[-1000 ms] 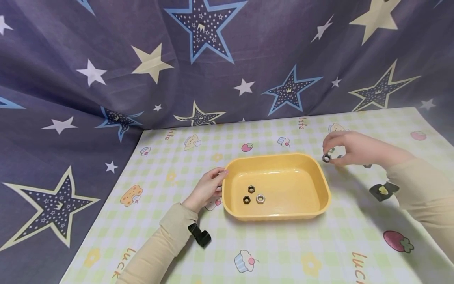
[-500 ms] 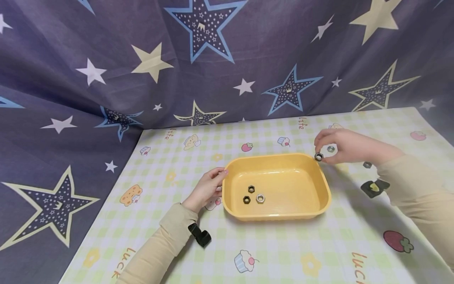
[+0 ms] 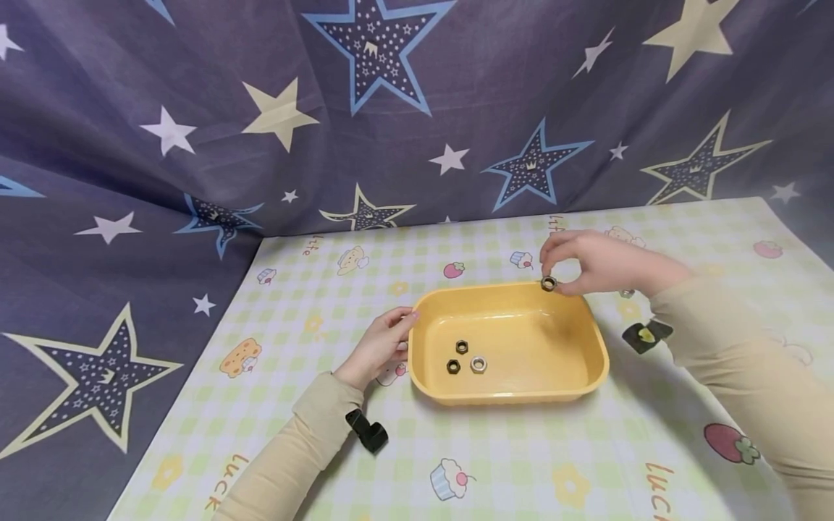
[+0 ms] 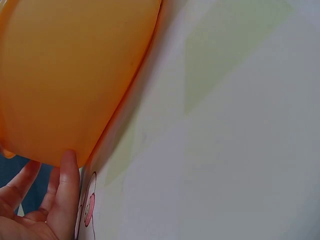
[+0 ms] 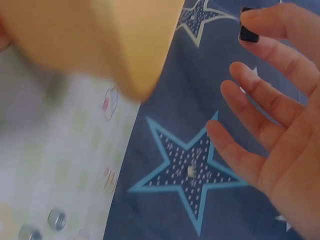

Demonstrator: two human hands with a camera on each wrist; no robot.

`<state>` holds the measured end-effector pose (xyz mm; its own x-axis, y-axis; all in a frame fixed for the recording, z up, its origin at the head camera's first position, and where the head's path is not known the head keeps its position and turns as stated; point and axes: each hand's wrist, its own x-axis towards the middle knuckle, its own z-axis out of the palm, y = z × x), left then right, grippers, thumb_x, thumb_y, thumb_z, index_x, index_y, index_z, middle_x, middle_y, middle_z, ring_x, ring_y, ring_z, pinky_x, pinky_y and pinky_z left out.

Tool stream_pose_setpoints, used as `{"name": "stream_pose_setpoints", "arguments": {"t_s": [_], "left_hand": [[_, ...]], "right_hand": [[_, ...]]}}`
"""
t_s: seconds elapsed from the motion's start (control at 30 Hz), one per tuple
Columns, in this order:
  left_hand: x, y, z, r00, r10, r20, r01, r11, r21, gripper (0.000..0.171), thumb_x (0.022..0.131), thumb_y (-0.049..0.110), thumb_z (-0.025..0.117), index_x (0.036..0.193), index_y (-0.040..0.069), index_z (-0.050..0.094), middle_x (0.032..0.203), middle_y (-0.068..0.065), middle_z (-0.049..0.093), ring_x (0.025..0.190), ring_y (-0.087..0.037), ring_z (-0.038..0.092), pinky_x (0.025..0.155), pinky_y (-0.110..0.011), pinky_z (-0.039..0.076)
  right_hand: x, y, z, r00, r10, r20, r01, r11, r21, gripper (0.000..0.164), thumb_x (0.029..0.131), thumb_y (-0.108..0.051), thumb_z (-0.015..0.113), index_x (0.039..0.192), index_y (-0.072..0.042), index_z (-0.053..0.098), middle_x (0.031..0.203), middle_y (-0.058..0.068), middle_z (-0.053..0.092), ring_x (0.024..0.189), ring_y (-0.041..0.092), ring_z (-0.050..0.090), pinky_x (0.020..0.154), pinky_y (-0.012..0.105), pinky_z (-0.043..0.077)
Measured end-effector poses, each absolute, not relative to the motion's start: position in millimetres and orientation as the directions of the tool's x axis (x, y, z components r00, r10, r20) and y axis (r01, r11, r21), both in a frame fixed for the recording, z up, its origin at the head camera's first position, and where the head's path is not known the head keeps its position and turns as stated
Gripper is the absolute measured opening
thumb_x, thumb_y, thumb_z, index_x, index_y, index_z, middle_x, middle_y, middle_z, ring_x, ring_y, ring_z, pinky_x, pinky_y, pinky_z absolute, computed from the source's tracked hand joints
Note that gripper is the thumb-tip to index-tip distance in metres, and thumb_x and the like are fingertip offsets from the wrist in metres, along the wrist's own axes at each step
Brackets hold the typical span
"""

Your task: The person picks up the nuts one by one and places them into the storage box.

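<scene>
A yellow tub (image 3: 508,397) stands on the table, with a silver nut (image 3: 478,364) and two darker nuts (image 3: 462,346) lying inside toward the left. My left hand (image 3: 381,340) is at the tub's left end; in the left wrist view its fairly straight fingers (image 4: 69,182) touch the outer wall. Over the back rim, right of centre, my right hand (image 3: 602,264) pinches a dark hex nut (image 3: 549,284) between thumb and forefinger. From the right wrist that nut (image 5: 248,25) shows edge-on as black, and the other fingers (image 5: 260,105) are spread and hold nothing.
Beneath the right wrist a loose nut (image 3: 627,293) lies on the checked tablecloth (image 3: 521,463). Loose nuts (image 5: 57,218) show on the cloth in the right wrist view too. A star-patterned curtain (image 3: 417,145) hangs behind the table.
My right hand has moved left with the dark nut, from beside the tub's right end to above its back rim. The left hand and the tub stay where they were.
</scene>
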<state>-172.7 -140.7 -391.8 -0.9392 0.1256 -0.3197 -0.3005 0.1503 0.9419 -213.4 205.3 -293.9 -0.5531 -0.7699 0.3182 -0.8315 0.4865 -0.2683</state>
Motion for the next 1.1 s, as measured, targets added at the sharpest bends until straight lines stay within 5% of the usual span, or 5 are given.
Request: {"name": "stream_pose_setpoints", "arguments": {"t_s": [0.23, 0.57, 1.1], "left_hand": [[-174, -141, -391, -0.939, 0.151, -0.310, -0.293, 0.124, 0.948, 0.031, 0.098, 0.026, 0.052, 0.119, 0.004, 0.055, 0.077, 0.003, 0.053, 0.057, -0.007, 0.042, 0.054, -0.021, 0.045], [-175, -141, -393, -0.937, 0.141, -0.320, -0.302, 0.137, 0.943, 0.033, 0.098, 0.028, 0.052, 0.120, 0.004, 0.056, 0.086, 0.001, 0.057, 0.063, -0.008, 0.054, 0.059, -0.024, 0.053], [-174, -141, -394, -0.935, 0.138, -0.327, -0.307, 0.146, 0.940, 0.034, 0.098, 0.029, 0.052, 0.121, 0.004, 0.056, 0.084, 0.000, 0.056, 0.062, -0.008, 0.051, 0.058, -0.022, 0.051]], "right_hand": [[-217, 185, -293, -0.544, -0.787, 0.291, -0.832, 0.459, -0.313, 0.018, 0.068, -0.003, 0.075, 0.082, -0.014, 0.070, 0.098, 0.005, 0.064, 0.095, 0.022, 0.060, 0.086, 0.043, 0.049], [-216, 156, -301, -0.526, -0.824, 0.209, -0.823, 0.433, -0.367, 0.016, 0.070, -0.006, 0.076, 0.084, -0.013, 0.070, 0.099, 0.004, 0.063, 0.094, 0.021, 0.059, 0.089, 0.040, 0.050], [-214, 119, -324, -0.440, -0.887, 0.142, -0.838, 0.349, -0.421, 0.016, 0.068, -0.006, 0.072, 0.083, -0.010, 0.069, 0.095, 0.003, 0.062, 0.093, 0.020, 0.059, 0.090, 0.038, 0.049]]}}
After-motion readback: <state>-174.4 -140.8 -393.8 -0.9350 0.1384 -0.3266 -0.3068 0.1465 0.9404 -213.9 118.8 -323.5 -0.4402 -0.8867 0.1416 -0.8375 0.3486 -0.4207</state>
